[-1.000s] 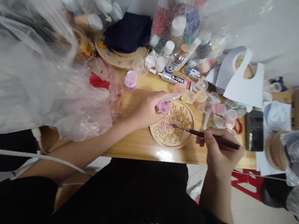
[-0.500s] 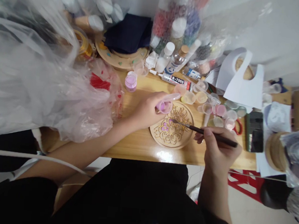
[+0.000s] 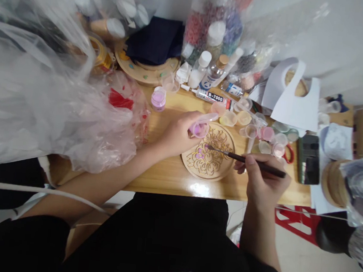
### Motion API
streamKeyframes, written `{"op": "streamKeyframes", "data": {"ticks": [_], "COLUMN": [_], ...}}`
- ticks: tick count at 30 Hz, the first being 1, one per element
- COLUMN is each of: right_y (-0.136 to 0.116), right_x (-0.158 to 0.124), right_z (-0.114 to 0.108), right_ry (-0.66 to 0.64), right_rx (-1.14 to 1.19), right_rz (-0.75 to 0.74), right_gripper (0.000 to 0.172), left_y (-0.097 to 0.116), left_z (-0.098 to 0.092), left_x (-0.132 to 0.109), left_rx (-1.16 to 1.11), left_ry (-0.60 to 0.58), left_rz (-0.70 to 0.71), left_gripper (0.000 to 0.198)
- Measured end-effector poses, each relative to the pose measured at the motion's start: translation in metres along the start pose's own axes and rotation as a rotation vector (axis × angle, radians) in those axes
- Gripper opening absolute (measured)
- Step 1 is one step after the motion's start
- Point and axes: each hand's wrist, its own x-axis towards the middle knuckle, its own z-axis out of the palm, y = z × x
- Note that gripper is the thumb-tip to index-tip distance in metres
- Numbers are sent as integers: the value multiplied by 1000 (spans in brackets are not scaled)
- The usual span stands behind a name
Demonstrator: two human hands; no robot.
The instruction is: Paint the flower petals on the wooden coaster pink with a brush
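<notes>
A round wooden plaque with a gold-outlined flower design lies on the table, several of its petals coloured light purple. My right hand is closed around the dark handle of a paintbrush, its tip at the plaque's upper left petals. Whether the bristles touch the surface I cannot tell. At the plaque's upper left edge, my left hand grips a small plastic cup of purple paint, tilted, with its clear lid hinged up. A jar of purple paint stands beyond my left wrist.
Small lidded cups of several colours crowd the table right of the plaque, near red-handled scissors and a black phone-like object. A glue tube and bottles stand behind. Plastic bags cover the left side.
My right hand and the brush have shifted very slightly left. My left hand and the cup stay almost where they were.
</notes>
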Motion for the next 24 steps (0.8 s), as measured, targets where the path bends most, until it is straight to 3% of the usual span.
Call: {"op": "streamKeyframes", "data": {"ticks": [24], "right_y": [0], "right_x": [-2], "right_z": [-2], "right_ry": [5], "right_rx": [14], "right_rz": [-21], "right_gripper": [22], "left_y": [1], "left_z": [0], "left_x": [0], "left_rx": [-4], "left_ry": [-8], "left_rz": [-23], "left_gripper": [41]}}
